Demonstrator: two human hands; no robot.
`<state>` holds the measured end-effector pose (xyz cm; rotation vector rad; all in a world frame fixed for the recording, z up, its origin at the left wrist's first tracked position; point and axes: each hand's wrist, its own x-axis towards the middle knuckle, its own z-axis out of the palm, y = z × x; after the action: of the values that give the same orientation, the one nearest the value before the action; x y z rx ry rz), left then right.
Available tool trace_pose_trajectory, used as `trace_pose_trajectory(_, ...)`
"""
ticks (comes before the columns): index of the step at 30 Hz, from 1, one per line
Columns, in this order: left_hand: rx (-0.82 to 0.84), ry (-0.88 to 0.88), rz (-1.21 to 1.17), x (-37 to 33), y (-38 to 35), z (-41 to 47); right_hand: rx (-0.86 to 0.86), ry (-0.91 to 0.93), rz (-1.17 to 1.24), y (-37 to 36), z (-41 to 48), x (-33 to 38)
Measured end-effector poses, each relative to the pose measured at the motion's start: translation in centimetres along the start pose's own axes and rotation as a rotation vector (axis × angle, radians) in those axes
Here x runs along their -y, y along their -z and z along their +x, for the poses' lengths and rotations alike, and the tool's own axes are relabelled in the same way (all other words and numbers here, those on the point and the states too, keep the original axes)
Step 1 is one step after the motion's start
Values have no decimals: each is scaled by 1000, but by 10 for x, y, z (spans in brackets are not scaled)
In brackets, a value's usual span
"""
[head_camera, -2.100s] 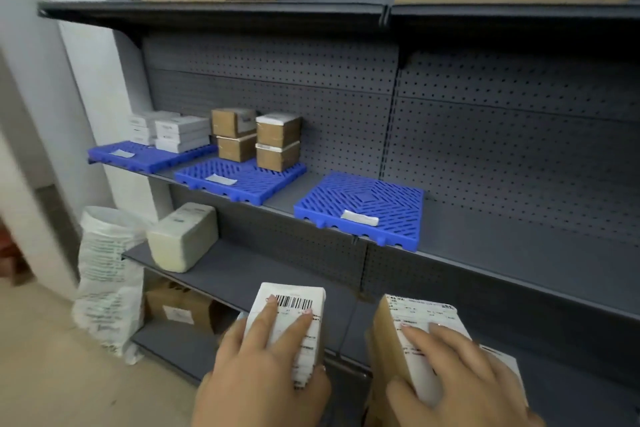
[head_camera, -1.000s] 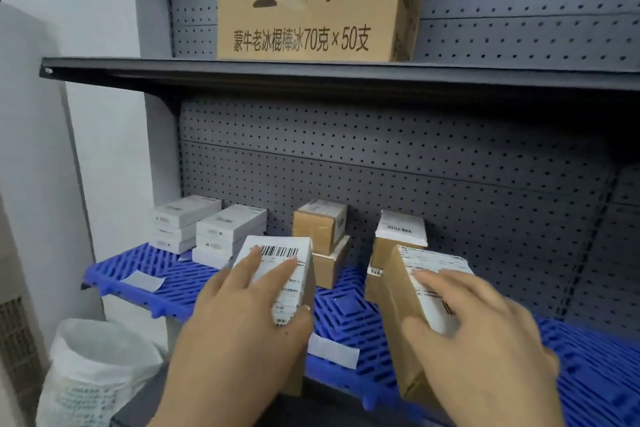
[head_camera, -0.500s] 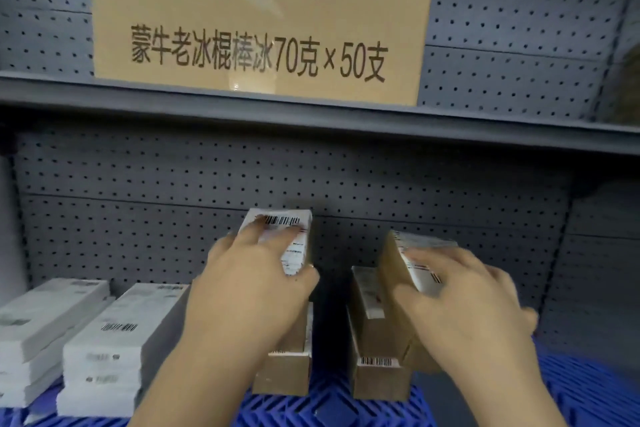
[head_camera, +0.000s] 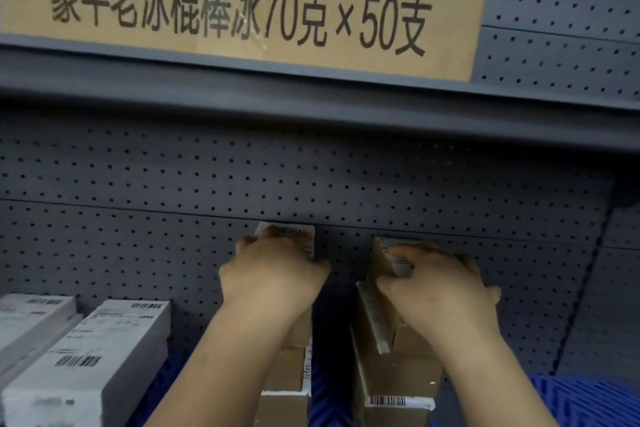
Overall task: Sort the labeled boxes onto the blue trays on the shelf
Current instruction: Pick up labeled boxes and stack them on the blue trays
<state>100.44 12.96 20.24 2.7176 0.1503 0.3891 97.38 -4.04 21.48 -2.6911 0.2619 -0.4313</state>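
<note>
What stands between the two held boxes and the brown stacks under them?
Nothing visible. The left hand grips its labeled box directly over the left stack. The right hand grips its brown box over the right stack. The hands hide whether the boxes already rest there.

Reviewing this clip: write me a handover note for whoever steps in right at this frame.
Left hand grips a white-labelled box at the top of the left brown stack.
Right hand grips a brown box, tilted, over the right brown stack.
Both stacks stand on a blue tray; white boxes lie to the left.
Done: both boxes brought to their stacks.
Left: seat them and let go; any further boxes are out of view.
</note>
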Motion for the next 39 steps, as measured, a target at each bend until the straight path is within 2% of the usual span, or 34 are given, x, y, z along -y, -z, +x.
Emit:
trace_pose_trajectory(7, 21, 15, 83, -6, 1, 7, 64, 18, -93, -15, 21, -1)
trace_pose_trajectory(11, -8, -1, 127, -7, 0, 5, 46, 23, -116, -19, 24, 0)
trace_pose_trajectory(18, -293, -138, 44, -9, 13, -18, -247, 111, 60, -2, -5, -6)
trace_pose_trajectory(21, -353, -232, 10, -8, 19, -43, -331, 114, 91, 15, -31, -14)
trace_pose_trajectory(23, -309, -282, -28, -7, 20, -62, -322, 71, 83, 22, -50, -24)
trace_pose_trajectory(30, 25, -432, 6, -24, -22, -112, -217, -151, -28, 24, -114, -75)
trace_pose_trajectory(33, 74, -492, 31, -37, -46, -137, -187, -220, -84, 22, -146, -106)
trace_pose_trajectory(39, 96, -607, -89, -74, -81, -217, -278, -270, -101, 33, -221, -178)
